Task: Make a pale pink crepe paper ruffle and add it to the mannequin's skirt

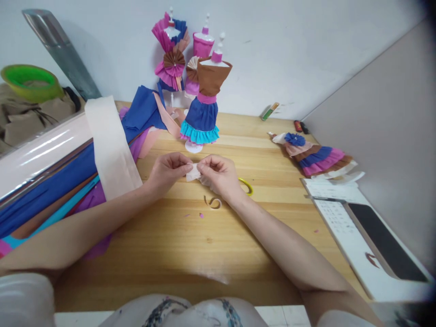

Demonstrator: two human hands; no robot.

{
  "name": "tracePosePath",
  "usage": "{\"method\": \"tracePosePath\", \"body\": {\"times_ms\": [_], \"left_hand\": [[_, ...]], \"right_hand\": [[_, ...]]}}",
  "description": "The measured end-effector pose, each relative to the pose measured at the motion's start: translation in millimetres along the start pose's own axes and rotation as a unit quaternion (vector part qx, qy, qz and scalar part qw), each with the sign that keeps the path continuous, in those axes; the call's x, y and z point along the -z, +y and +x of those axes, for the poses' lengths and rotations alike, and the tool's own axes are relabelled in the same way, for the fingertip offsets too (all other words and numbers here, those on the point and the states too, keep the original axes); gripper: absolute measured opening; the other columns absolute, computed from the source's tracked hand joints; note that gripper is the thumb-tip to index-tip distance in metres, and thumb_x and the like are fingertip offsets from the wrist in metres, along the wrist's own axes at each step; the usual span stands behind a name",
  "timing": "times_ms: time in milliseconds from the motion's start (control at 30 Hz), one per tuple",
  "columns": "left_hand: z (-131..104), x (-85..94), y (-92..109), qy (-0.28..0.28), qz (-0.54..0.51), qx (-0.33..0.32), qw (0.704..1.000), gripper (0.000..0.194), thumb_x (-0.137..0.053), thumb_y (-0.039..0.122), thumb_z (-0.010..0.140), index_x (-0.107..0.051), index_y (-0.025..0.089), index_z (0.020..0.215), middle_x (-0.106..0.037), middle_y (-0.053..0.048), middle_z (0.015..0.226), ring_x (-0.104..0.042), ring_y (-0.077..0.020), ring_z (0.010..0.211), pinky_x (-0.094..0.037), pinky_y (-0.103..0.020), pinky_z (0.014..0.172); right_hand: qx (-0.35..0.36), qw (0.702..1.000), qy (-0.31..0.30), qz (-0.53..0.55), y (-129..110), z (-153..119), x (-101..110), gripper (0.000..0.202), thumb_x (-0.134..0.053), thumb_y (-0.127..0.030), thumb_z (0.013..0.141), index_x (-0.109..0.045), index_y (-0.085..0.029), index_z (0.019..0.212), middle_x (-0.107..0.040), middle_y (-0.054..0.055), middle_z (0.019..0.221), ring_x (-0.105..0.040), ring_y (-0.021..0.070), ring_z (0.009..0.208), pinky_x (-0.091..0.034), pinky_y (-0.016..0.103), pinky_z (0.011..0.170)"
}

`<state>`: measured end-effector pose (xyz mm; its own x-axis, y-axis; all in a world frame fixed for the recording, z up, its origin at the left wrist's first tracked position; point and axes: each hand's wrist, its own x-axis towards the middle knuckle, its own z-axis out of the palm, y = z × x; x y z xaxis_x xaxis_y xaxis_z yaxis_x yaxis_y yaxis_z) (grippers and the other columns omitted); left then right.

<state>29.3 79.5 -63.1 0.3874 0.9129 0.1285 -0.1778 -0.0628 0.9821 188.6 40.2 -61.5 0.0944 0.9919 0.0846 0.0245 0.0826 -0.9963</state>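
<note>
Both hands meet over the middle of the wooden table, pinching one small pale strip of crepe paper [193, 172]. My left hand [168, 171] grips its left end between thumb and forefinger. With thumb and fingertips closed, my right hand [220, 175] holds the other side, and some crumpled pale paper shows below those fingers. A yellow ring-shaped handle [246, 186] peeks out beside the right wrist, the rest of it hidden. Nearer me lies a curled thin strip [215, 203]. Just behind the hands stands a small dress form [207, 100] in brown, blue and turquoise ruffled paper.
Two more dressed forms [172, 54] stand against the wall. Rolls of coloured crepe paper [68, 170] and a pale paper band [111, 145] fill the left side. At right lie a striped doll dress [316, 156], a white board [327, 218] and a dark-screened device [384, 240].
</note>
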Motion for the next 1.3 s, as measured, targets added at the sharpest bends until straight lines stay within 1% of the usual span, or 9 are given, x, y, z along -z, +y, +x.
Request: {"method": "tracePosePath", "body": {"times_ms": [100,200,400,533,733,867,1033,1167,1300], "left_hand": [[0.5,-0.1,0.1,0.004,0.005,0.002,1.000,0.019,-0.080,0.027,0.066,-0.066,0.015,0.067,-0.066,0.001,0.060,-0.058,-0.0087,0.054,-0.047,-0.019,0.052],[1.6,0.3,-1.1,0.010,0.001,-0.001,1.000,0.017,-0.078,0.026,0.066,-0.065,0.015,0.068,-0.065,0.002,0.059,-0.057,-0.0086,0.052,-0.047,-0.020,0.052],[4.2,2.9,-4.5,0.008,0.004,0.002,1.000,0.016,-0.076,0.026,0.068,-0.064,0.015,0.070,-0.065,0.003,0.059,-0.058,-0.0090,0.053,-0.049,-0.021,0.054],[5.3,3.9,-4.1,0.014,0.003,0.004,1.000,0.015,-0.076,0.025,0.067,-0.065,0.015,0.069,-0.066,0.002,0.060,-0.058,-0.0083,0.053,-0.048,-0.020,0.054],[7.1,5.0,-6.0,0.024,-0.035,0.044,0.998,0.020,-0.079,0.027,0.063,-0.066,0.015,0.069,-0.067,0.002,0.061,-0.058,-0.0084,0.053,-0.049,-0.021,0.054],[6.9,6.6,-7.6,0.008,-0.072,0.074,0.995,0.027,-0.082,0.035,0.063,-0.067,0.014,0.070,-0.067,0.001,0.063,-0.060,-0.0095,0.056,-0.050,-0.022,0.056],[4.8,7.2,-5.4,-0.024,-0.085,0.110,0.990,0.035,-0.079,0.045,0.069,-0.066,0.012,0.071,-0.065,-0.001,0.062,-0.059,-0.0093,0.056,-0.050,-0.022,0.057],[4.2,4.9,-8.1,-0.010,-0.075,0.108,0.991,0.041,-0.083,0.032,0.063,-0.065,0.014,0.095,-0.069,0.000,0.068,-0.063,-0.0115,0.058,-0.051,-0.023,0.058],[4.0,4.6,-10.5,-0.020,-0.061,0.092,0.994,0.047,-0.081,0.021,0.061,-0.063,0.014,0.105,-0.069,0.002,0.067,-0.062,-0.0102,0.057,-0.050,-0.023,0.060]], "right_hand": [[0.017,1.000,-0.003,-0.007,1.4,0.2,3.6,0.018,-0.065,-0.036,0.071,-0.068,-0.019,0.073,-0.063,-0.001,0.060,-0.055,0.0124,0.055,-0.044,0.027,0.058],[0.053,0.996,0.016,-0.069,4.3,-1.1,6.2,0.023,-0.064,-0.034,0.074,-0.073,-0.017,0.086,-0.069,0.002,0.072,-0.061,0.0153,0.065,-0.049,0.031,0.066],[0.137,0.971,0.014,-0.193,9.9,-2.5,7.3,0.026,-0.059,-0.027,0.078,-0.072,-0.018,0.099,-0.072,0.004,0.079,-0.066,0.0173,0.072,-0.052,0.033,0.072],[0.202,0.944,0.022,-0.260,9.8,-0.7,10.3,0.030,-0.056,-0.020,0.080,-0.069,-0.018,0.107,-0.073,0.005,0.085,-0.067,0.0197,0.078,-0.052,0.037,0.080],[0.225,0.938,-0.038,-0.262,5.5,-3.4,9.9,0.023,-0.061,-0.016,0.075,-0.060,-0.021,0.096,-0.069,0.003,0.089,-0.065,0.0194,0.081,-0.051,0.033,0.075],[0.237,0.930,-0.089,-0.268,6.0,-2.9,7.0,0.010,-0.059,-0.017,0.079,-0.060,-0.021,0.087,-0.067,0.004,0.089,-0.063,0.0198,0.085,-0.048,0.032,0.077],[0.200,0.947,-0.071,-0.240,10.5,1.1,8.3,0.006,-0.059,-0.016,0.079,-0.060,-0.022,0.078,-0.066,0.003,0.084,-0.062,0.0191,0.082,-0.047,0.033,0.079],[0.183,0.954,-0.047,-0.234,12.2,1.6,9.8,0.006,-0.059,-0.017,0.080,-0.062,-0.021,0.077,-0.067,0.002,0.082,-0.062,0.0181,0.079,-0.047,0.031,0.076],[0.178,0.955,-0.044,-0.232,10.8,1.5,10.2,0.006,-0.059,-0.018,0.080,-0.064,-0.021,0.077,-0.067,0.002,0.080,-0.062,0.0171,0.076,-0.047,0.030,0.073]]}}
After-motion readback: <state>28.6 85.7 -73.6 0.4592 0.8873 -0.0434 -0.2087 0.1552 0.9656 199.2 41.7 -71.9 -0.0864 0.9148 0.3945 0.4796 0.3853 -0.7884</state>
